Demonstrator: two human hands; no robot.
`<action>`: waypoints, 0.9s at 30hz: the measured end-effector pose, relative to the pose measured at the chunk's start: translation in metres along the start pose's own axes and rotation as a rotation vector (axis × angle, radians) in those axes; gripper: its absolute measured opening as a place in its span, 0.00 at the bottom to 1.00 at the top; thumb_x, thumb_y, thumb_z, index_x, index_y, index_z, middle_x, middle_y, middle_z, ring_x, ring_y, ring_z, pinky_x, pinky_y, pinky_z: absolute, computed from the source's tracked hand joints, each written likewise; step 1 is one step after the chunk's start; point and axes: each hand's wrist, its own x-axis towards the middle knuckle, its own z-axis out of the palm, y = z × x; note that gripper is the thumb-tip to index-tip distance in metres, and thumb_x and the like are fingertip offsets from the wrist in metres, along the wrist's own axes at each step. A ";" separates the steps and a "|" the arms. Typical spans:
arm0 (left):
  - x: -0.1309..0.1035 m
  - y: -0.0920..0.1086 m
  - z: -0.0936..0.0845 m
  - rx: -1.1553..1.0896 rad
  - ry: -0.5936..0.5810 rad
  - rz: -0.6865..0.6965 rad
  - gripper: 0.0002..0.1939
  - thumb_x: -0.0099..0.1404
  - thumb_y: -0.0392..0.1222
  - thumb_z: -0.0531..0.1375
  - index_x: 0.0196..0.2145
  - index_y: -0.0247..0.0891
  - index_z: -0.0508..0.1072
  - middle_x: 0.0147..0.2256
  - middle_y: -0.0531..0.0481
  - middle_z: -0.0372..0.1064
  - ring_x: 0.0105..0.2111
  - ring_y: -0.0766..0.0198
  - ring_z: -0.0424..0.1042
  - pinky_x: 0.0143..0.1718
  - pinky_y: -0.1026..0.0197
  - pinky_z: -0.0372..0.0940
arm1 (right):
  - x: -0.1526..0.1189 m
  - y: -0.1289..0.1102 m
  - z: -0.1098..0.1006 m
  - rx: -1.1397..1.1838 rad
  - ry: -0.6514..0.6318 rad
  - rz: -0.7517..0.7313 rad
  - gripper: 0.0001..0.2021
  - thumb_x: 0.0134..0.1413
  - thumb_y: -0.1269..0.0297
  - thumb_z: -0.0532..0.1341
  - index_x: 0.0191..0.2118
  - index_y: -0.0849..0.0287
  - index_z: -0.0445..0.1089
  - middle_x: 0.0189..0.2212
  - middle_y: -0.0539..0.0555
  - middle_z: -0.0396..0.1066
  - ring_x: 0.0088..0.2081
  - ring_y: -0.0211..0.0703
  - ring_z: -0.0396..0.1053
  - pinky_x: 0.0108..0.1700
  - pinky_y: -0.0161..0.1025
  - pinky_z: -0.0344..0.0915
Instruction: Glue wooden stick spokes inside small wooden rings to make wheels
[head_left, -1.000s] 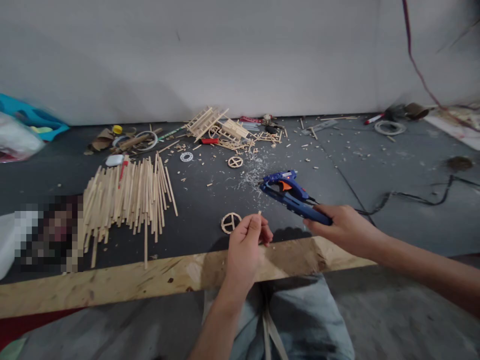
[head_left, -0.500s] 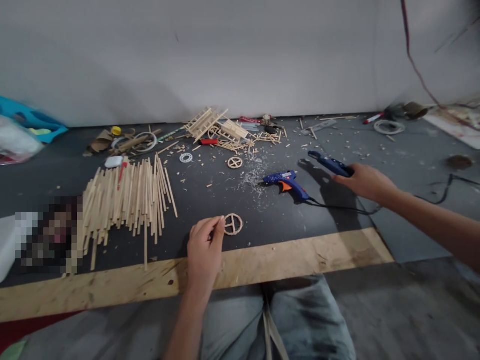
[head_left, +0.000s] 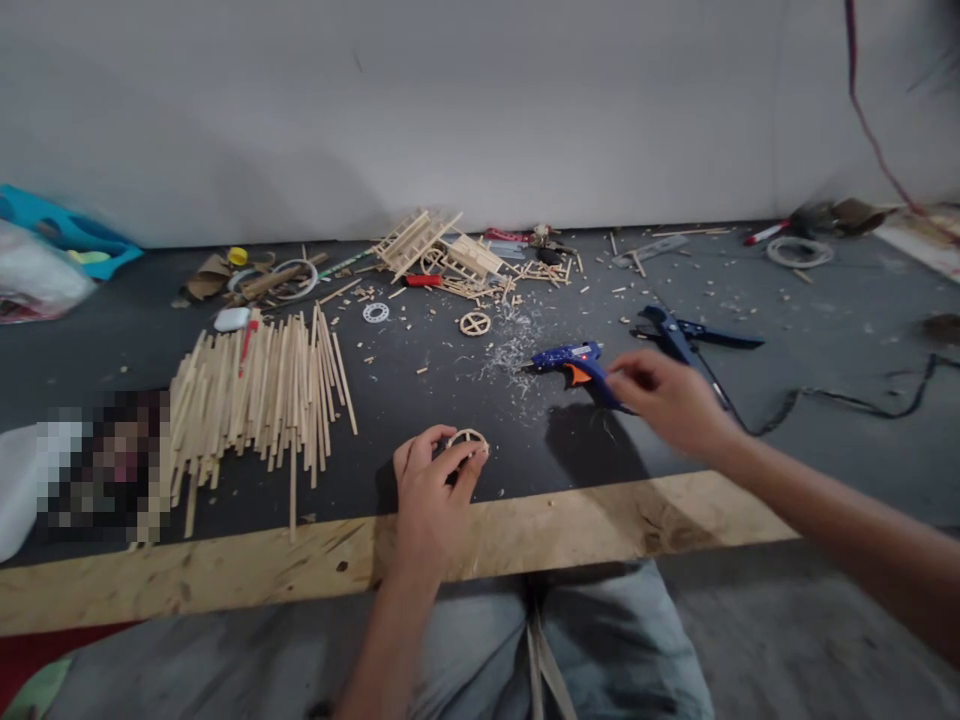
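Observation:
My left hand (head_left: 436, 485) is closed on a small round wooden wheel (head_left: 466, 436) with spokes, close to the table's front edge. Its fingers and thumb grip the rim and cover part of it. My right hand (head_left: 671, 405) hovers above the table with curled fingers; anything between them is hidden. Those fingertips overlap the handle end of a blue glue gun (head_left: 564, 356) with an orange trigger, though contact is unclear. Behind the right hand lies a blue hand cutter (head_left: 671, 335). A second wooden wheel (head_left: 475, 323) rests flat beyond the left hand.
Many thin wooden sticks (head_left: 262, 400) lie on the left. Farther back are a stick-built model (head_left: 420, 245), a white ring (head_left: 376, 313), a red-handled tool (head_left: 422, 281) and glue strings (head_left: 514, 345). A black cord (head_left: 847, 400) runs right. A wooden strip (head_left: 525, 525) edges the table.
My right hand has let go of the blue cutter, now on the table, and moved left toward the glue gun. My left thumb and fingers have shifted around the wheel's rim.

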 end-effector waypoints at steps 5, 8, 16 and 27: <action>-0.001 0.018 0.004 -0.036 -0.066 0.103 0.08 0.61 0.41 0.58 0.35 0.46 0.78 0.45 0.47 0.66 0.46 0.54 0.60 0.47 0.49 0.60 | -0.043 -0.060 0.047 0.370 -0.424 -0.102 0.16 0.52 0.56 0.58 0.46 0.57 0.67 0.31 0.51 0.72 0.31 0.38 0.67 0.33 0.34 0.62; -0.002 0.022 0.003 -0.032 -0.098 0.147 0.08 0.62 0.39 0.57 0.35 0.44 0.77 0.47 0.45 0.65 0.47 0.53 0.60 0.48 0.48 0.60 | -0.047 -0.070 0.061 0.450 -0.454 -0.107 0.11 0.54 0.59 0.56 0.40 0.58 0.69 0.31 0.51 0.72 0.31 0.37 0.67 0.34 0.33 0.62; -0.003 0.007 0.003 0.045 -0.116 0.068 0.16 0.58 0.43 0.61 0.46 0.44 0.70 0.50 0.44 0.63 0.51 0.51 0.60 0.51 0.46 0.57 | -0.045 -0.060 0.081 0.565 -0.381 -0.023 0.09 0.56 0.60 0.56 0.36 0.58 0.70 0.30 0.50 0.71 0.33 0.37 0.67 0.36 0.34 0.62; 0.005 0.005 0.005 0.015 -0.120 0.053 0.27 0.56 0.38 0.62 0.53 0.39 0.62 0.47 0.42 0.67 0.50 0.51 0.63 0.52 0.46 0.59 | -0.047 -0.066 0.095 0.634 -0.222 0.046 0.06 0.54 0.63 0.59 0.34 0.57 0.72 0.32 0.50 0.71 0.35 0.37 0.67 0.38 0.33 0.62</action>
